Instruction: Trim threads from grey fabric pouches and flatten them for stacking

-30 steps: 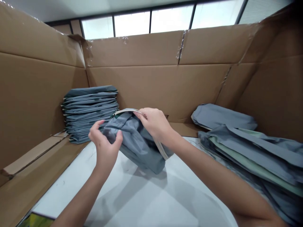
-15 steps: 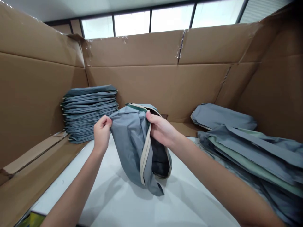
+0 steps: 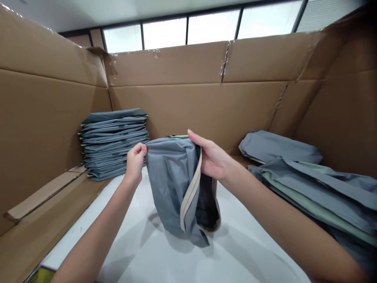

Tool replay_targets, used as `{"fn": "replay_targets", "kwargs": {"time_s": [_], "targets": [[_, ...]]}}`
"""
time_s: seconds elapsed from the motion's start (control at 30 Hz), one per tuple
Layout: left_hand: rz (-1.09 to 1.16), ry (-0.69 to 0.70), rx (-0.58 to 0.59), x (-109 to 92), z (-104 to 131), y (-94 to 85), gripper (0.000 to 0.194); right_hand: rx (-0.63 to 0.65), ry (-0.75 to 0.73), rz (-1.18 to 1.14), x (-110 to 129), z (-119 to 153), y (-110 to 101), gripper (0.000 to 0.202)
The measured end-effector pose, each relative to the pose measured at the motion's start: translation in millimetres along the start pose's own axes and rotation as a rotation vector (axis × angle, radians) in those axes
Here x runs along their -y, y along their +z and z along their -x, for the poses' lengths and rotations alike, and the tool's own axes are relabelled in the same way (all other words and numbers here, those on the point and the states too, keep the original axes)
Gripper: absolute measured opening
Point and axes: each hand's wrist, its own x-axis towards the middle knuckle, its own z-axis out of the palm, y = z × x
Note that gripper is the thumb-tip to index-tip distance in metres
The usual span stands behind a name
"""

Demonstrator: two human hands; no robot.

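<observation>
A grey-blue fabric pouch (image 3: 169,177) with cream-edged seams and a dark inside hangs between my hands over the white tabletop (image 3: 153,259). My left hand (image 3: 136,159) pinches its upper left corner. At the upper right edge, my right hand (image 3: 212,156) grips the pouch by its opening, thumb on top and the other fingers partly hidden inside or behind the fabric. The opening faces right, and a loose flap droops at the bottom. A strip of dark green shows along the top edge.
A tall stack of folded grey-blue fabric pieces (image 3: 114,143) stands at the back left. On the right lie a loose pile of similar pieces (image 3: 324,188) and a flat folded one (image 3: 279,146) behind it. Cardboard walls (image 3: 182,106) enclose the table's back and sides.
Both hands have shifted slightly right with the pouch. My right hand has turned, and the pouch's top edge is now straighter and more level, its opening less visible from above.
</observation>
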Motion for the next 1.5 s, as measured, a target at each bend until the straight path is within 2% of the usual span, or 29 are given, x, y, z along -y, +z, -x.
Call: {"fn": "replay_targets", "kwargs": {"time_s": [0.1,0.23,0.3,0.47,0.6,0.67,0.73,0.8,0.87,0.9,0.97,1.03,1.1,1.2,1.27,1.33,1.4,1.5], "targets": [[-0.013,-0.005,0.006,2,-1,-3.2,0.024,-0.005,0.034,0.037,7,4,8,0.021],[-0.010,-0.015,0.029,3,2,-9.2,0.024,-0.155,0.019,-0.018,11,6,8,0.013],[-0.010,-0.024,0.027,5,4,-11.7,0.024,-0.174,0.020,-0.039,10,4,6,0.012],[0.035,-0.088,-0.033,12,0,-17.0,0.026,-0.148,0.009,-0.074,0,-12,4,0.023],[0.100,-0.102,-0.093,25,-5,-22.1,0.035,-0.165,-0.089,0.047,-18,-24,-5,0.011],[0.104,-0.107,-0.130,34,-5,-25.1,0.036,-0.204,-0.009,0.222,-30,-24,-13,0.014],[0.096,-0.118,-0.177,43,-5,-28.2,0.034,-0.257,0.195,0.408,-42,-19,-20,0.022],[0.086,-0.122,-0.237,51,-6,-31.3,0.032,-0.289,0.405,0.572,-51,-11,-26,0.036],[0.074,-0.122,-0.313,59,-6,-34.4,0.028,-0.278,0.487,0.747,-57,-2,-28,0.056],[0.065,-0.118,-0.354,62,-6,-35.8,0.027,-0.254,0.464,0.865,-60,3,-29,0.065],[0.044,-0.098,-0.432,66,-6,-38.4,0.027,-0.220,0.297,1.191,-64,12,-30,0.074],[0.018,-0.072,-0.493,69,-3,-40.5,0.028,-0.243,0.064,1.554,-70,19,-31,0.065],[-0.011,-0.052,-0.528,70,0,-41.5,0.029,-0.304,-0.110,1.824,-78,23,-34,0.047],[-0.059,-0.033,-0.548,72,7,-40.5,0.031,-0.460,-0.219,2.039,-92,22,-40,0.033],[-0.088,-0.019,-0.550,74,10,-38.5,0.032,-0.568,-0.189,2.066,-96,17,-46,0.029],[-0.107,-0.015,-0.546,78,12,-36.5,0.032,-0.609,-0.073,1.967,-94,11,-52,0.029],[-0.107,-0.041,-0.539,83,11,-36.1,0.032,-0.597,0.030,1.829,-86,6,-61,0.030],[-0.088,-0.125,-0.533,94,6,-39.7,0.031,-0.526,0.071,1.661,-68,3,-73,0.024]]}}
